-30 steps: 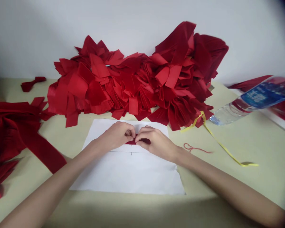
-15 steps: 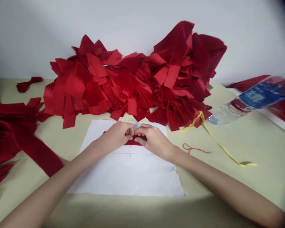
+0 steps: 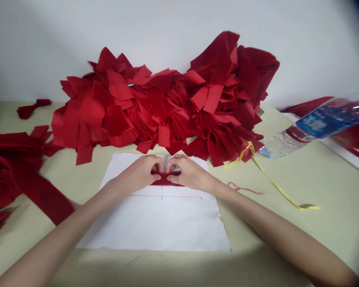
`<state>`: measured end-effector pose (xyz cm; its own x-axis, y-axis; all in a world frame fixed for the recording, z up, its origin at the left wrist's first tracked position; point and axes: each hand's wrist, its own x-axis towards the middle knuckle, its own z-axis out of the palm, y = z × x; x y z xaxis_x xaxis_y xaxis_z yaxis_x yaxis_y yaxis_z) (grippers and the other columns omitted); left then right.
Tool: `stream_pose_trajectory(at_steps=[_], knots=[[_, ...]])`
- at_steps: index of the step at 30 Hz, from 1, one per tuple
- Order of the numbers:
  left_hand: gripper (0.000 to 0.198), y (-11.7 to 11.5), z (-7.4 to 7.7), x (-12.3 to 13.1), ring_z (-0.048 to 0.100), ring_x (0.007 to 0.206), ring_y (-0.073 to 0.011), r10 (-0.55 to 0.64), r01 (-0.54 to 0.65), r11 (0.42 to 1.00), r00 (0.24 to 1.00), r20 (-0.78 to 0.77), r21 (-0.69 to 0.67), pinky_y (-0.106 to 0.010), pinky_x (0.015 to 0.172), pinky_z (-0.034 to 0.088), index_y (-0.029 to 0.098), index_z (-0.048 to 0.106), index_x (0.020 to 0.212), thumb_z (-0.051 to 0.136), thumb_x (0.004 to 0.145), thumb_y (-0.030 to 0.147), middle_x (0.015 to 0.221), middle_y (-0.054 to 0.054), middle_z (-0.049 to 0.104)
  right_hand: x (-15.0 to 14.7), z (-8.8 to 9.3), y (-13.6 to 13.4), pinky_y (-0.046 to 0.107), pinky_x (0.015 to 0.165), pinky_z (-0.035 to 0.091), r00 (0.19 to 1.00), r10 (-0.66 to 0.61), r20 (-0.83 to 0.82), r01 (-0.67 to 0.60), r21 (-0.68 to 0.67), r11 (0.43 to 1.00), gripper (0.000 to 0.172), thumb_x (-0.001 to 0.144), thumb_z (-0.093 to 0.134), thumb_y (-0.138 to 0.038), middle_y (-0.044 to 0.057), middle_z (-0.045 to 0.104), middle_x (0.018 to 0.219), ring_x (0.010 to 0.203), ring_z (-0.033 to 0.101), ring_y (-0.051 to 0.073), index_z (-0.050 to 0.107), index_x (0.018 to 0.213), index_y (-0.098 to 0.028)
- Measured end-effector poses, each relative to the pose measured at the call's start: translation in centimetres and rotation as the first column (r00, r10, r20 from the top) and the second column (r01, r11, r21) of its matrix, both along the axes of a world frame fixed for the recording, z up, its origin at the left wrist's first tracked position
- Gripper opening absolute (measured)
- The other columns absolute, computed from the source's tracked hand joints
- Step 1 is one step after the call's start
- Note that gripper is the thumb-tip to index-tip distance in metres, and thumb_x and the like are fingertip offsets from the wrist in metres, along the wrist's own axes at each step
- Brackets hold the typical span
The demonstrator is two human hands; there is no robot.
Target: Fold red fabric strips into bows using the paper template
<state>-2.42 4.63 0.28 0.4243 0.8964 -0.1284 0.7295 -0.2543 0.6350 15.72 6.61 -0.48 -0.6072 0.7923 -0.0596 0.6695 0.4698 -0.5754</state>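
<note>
The left hand [image 3: 139, 173] and right hand [image 3: 190, 174] are in close, fingertips almost meeting, pinching a narrow red cloth strip [image 3: 166, 183] between them. It lies crosswise straight ahead of the person, long axis running left to right, neither hand clearly nearer, and it looks slightly bunched. Under it sits a white paper sheet [image 3: 155, 225] with a ruled black line [image 3: 179, 197]. Farther along the bench [image 3: 317, 243] come a yellow ribbon [image 3: 275, 187], a plastic water bottle [image 3: 290, 137] and a big heap of red cloth pieces [image 3: 164, 107].
</note>
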Motion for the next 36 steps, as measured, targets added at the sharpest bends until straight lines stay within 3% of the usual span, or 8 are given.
stream_pose_trajectory(at_steps=[12, 19, 24, 29, 31, 34, 35, 36], knots=[[0.007, -0.4, 0.3, 0.6, 0.058, 0.067, -0.0158, 0.022, -0.022, 0.999, 1.000, -0.012, 0.023, -0.027, 0.062, 0.042, 0.020, 0.059, 0.068, 0.055, 0.075, 0.019, 0.071, 0.002, 0.065, 0.0, -0.4, -0.1, 0.022, 0.060, 0.035, 1.000, 0.006, -0.021, -0.006, -0.003, 1.000, 0.010, 0.070, 0.060, -0.010, -0.004, 0.061, 0.070, 0.062, 0.051, 0.008, 0.061, 0.076, -0.019], [0.012, -0.9, -0.4, 0.5, 0.059, 0.066, -0.0157, 0.014, -0.005, 0.991, 0.998, -0.066, 0.132, -0.027, 0.061, 0.043, 0.022, 0.063, 0.072, 0.054, 0.079, 0.019, 0.073, 0.002, 0.066, 0.5, -0.4, -0.6, 0.022, 0.058, 0.035, 0.999, 0.028, 0.027, -0.032, 0.133, 0.991, 0.004, 0.075, 0.061, -0.017, -0.003, 0.059, 0.075, 0.064, 0.051, 0.009, 0.062, 0.076, -0.021], [0.017, -1.5, -1.4, 0.0, 0.059, 0.070, -0.0153, 0.029, 0.005, 0.943, 0.995, -0.098, 0.333, -0.029, 0.066, 0.045, 0.019, 0.060, 0.083, 0.044, 0.088, 0.018, 0.084, -0.002, 0.065, 0.7, -0.9, -1.2, 0.025, 0.060, 0.036, 0.997, 0.058, 0.051, -0.072, 0.328, 0.942, 0.013, 0.088, 0.045, -0.019, 0.004, 0.058, 0.094, 0.069, 0.053, 0.011, 0.058, 0.090, -0.016], [0.025, -2.4, -2.2, -1.1, 0.061, 0.076, -0.0184, -0.072, 0.150, 0.855, 0.982, -0.172, 0.497, -0.030, 0.061, 0.046, 0.015, 0.059, 0.091, 0.034, 0.093, 0.018, 0.090, -0.008, 0.066, 2.1, -1.1, -1.0, 0.029, 0.053, 0.030, 0.966, 0.217, 0.141, -0.258, 0.462, 0.848, 0.029, 0.093, 0.030, -0.015, 0.006, 0.060, 0.089, 0.062, 0.048, 0.012, 0.058, 0.085, -0.017], [0.026, -3.0, -2.3, -1.5, 0.062, 0.073, -0.0169, -0.158, 0.285, 0.750, 0.954, -0.256, 0.597, -0.028, 0.056, 0.044, 0.017, 0.060, 0.089, 0.035, 0.092, 0.014, 0.087, -0.006, 0.068, 2.8, -1.2, -1.1, 0.030, 0.053, 0.030, 0.927, 0.322, 0.193, -0.374, 0.560, 0.740, 0.028, 0.093, 0.032, -0.014, 0.004, 0.062, 0.089, 0.063, 0.048, 0.013, 0.058, 0.084, -0.020], [0.023, -4.3, -2.5, -1.8, 0.062, 0.077, -0.0172, -0.201, 0.502, 0.412, 0.864, -0.462, 0.760, -0.028, 0.058, 0.045, 0.019, 0.060, 0.092, 0.040, 0.090, 0.009, 0.088, -0.005, 0.069, 3.4, -1.4, -1.9, 0.030, 0.060, 0.032, 0.843, 0.454, 0.288, -0.502, 0.723, 0.474, 0.024, 0.092, 0.038, -0.013, 0.003, 0.063, 0.091, 0.075, 0.051, 0.014, 0.058, 0.084, -0.021], [0.021, -4.8, -2.7, -1.8, 0.061, 0.082, -0.0184, -0.185, 0.551, 0.316, 0.834, -0.519, 0.772, -0.030, 0.062, 0.046, 0.018, 0.060, 0.093, 0.042, 0.089, 0.008, 0.091, -0.007, 0.069, 3.5, -1.5, -2.3, 0.030, 0.063, 0.033, 0.822, 0.478, 0.311, -0.521, 0.750, 0.408, 0.022, 0.091, 0.040, -0.012, 0.003, 0.063, 0.090, 0.078, 0.051, 0.015, 0.058, 0.083, -0.020], [0.020, -5.4, -2.8, -1.6, 0.060, 0.086, -0.0197, -0.169, 0.576, 0.272, 0.817, -0.552, 0.771, -0.031, 0.067, 0.047, 0.016, 0.061, 0.093, 0.043, 0.089, 0.008, 0.093, -0.008, 0.069, 3.5, -1.6, -2.8, 0.030, 0.065, 0.033, 0.810, 0.487, 0.328, -0.531, 0.763, 0.369, 0.022, 0.091, 0.041, -0.011, 0.003, 0.063, 0.089, 0.079, 0.051, 0.015, 0.059, 0.082, -0.020]])
